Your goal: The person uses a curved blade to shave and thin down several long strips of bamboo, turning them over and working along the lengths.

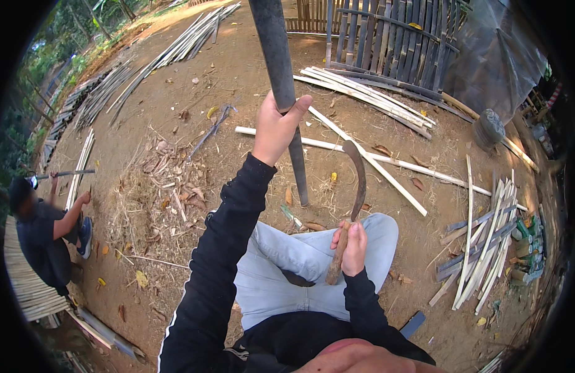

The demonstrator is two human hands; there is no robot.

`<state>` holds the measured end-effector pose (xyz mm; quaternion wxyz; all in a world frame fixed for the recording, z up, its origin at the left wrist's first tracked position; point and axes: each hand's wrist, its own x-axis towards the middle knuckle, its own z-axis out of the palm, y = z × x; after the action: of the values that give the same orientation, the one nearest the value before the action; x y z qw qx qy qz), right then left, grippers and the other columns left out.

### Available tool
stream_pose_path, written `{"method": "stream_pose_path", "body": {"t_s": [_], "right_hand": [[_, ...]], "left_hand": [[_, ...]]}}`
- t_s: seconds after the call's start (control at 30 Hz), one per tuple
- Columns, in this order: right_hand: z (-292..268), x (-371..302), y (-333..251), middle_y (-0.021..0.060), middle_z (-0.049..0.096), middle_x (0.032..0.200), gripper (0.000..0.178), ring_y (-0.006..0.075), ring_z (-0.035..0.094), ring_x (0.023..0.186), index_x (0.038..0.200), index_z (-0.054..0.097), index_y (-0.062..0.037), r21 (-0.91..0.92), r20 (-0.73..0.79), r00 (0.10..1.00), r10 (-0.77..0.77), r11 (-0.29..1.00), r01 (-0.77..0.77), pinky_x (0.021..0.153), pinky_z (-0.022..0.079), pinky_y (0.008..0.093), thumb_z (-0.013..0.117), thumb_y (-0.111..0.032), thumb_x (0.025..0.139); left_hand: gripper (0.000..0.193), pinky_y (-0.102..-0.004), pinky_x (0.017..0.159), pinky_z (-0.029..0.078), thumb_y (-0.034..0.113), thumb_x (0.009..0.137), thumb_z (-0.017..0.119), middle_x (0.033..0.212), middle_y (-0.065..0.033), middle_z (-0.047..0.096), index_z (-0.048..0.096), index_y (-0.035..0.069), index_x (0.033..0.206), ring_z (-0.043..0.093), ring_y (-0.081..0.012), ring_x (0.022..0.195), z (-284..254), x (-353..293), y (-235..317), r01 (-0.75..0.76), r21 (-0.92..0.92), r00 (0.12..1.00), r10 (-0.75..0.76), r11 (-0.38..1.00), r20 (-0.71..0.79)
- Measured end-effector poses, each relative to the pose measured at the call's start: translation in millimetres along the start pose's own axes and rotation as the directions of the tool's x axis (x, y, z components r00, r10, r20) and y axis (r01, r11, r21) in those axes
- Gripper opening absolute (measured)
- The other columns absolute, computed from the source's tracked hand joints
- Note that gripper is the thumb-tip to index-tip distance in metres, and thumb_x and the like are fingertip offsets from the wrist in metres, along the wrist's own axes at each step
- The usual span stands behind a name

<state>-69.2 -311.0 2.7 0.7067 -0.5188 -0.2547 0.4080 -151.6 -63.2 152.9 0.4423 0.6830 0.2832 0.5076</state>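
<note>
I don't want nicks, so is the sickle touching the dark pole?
Apart: the head view shows ground between the dark pole, gripped in the left hand, and the sickle, held in the right hand.

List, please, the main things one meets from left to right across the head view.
Co-worker in dark clothing, scattered dry shavings, left hand gripping a dark bamboo pole, sickle in the right hand, crossed split bamboo strips.

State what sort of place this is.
Probably an outdoor bamboo or wood workyard: dirt ground strewn with shavings, pale split strips lying in piles, and a curved knife in the right hand.
</note>
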Motion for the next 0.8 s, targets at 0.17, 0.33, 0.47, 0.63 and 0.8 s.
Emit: {"method": "stream_pose_path", "body": {"t_s": [0.17,0.33,0.47,0.63,0.8], "right_hand": [[4,10,-10,0.0041,0.053,0.069,0.043,0.0094,0.052,0.057,0.1,0.049,-0.0015,-0.109,-0.012,0.991,-0.136,0.985,0.134,0.05,0.042,0.0225,0.039,-0.043,0.099],[28,29,-30,0.003,0.051,0.068,0.04,0.0084,0.047,0.049,0.105,0.048,-0.0014,0.01,-0.051,0.999,-0.019,1.0,0.02,0.046,0.039,0.0223,0.037,-0.04,0.1],[42,26,-32,0.0031,0.052,0.066,0.039,0.0065,0.046,0.047,0.099,0.053,-0.0019,-0.006,0.101,0.986,-0.136,0.991,0.137,0.044,0.036,0.0222,0.036,-0.038,0.101],[49,30,-19,0.0031,0.052,0.064,0.042,0.0091,0.052,0.058,0.087,0.056,-0.0011,-0.048,0.17,0.983,-0.065,0.996,0.074,0.053,0.04,0.0279,0.04,-0.037,0.1],[51,3,-20,0.0028,0.046,0.052,0.068,0.0096,0.047,0.047,0.076,0.052,-0.0013,-0.137,0.226,0.947,-0.229,0.955,0.264,0.045,0.036,0.0245,0.027,-0.062,0.095]], "left_hand": [[0.027,-0.0223,0.057,0.046,0.026,0.088,0.068,0.08,-0.0021,0.058,0.052,0.006,0.097,0.057,-0.0084,0.066,3,14,23,-0.148,-0.279,0.988,0.152,0.949,-0.009],[0.013,-0.0322,0.061,0.055,0.015,0.091,0.06,0.088,-0.0104,0.065,0.057,0.005,0.099,0.067,-0.0197,0.069,-4,31,67,-0.192,-0.389,0.966,0.244,0.901,0.088],[0.01,-0.0327,0.062,0.053,0.016,0.092,0.058,0.077,-0.0052,0.059,0.057,0.006,0.093,0.06,-0.0166,0.065,0,33,66,-0.063,-0.506,0.939,0.223,0.86,0.262],[0.013,-0.0357,0.074,0.052,0.02,0.094,0.051,0.074,-0.0023,0.048,0.049,0.008,0.091,0.053,-0.0143,0.068,-5,11,87,0.26,-0.541,0.835,0.095,0.8,0.542],[0.02,-0.028,0.053,0.038,0.019,0.091,0.045,0.055,0.0029,0.031,0.038,0.011,0.074,0.033,-0.01,0.05,9,-22,46,0.007,-0.338,0.971,0.074,0.941,0.227]]}}
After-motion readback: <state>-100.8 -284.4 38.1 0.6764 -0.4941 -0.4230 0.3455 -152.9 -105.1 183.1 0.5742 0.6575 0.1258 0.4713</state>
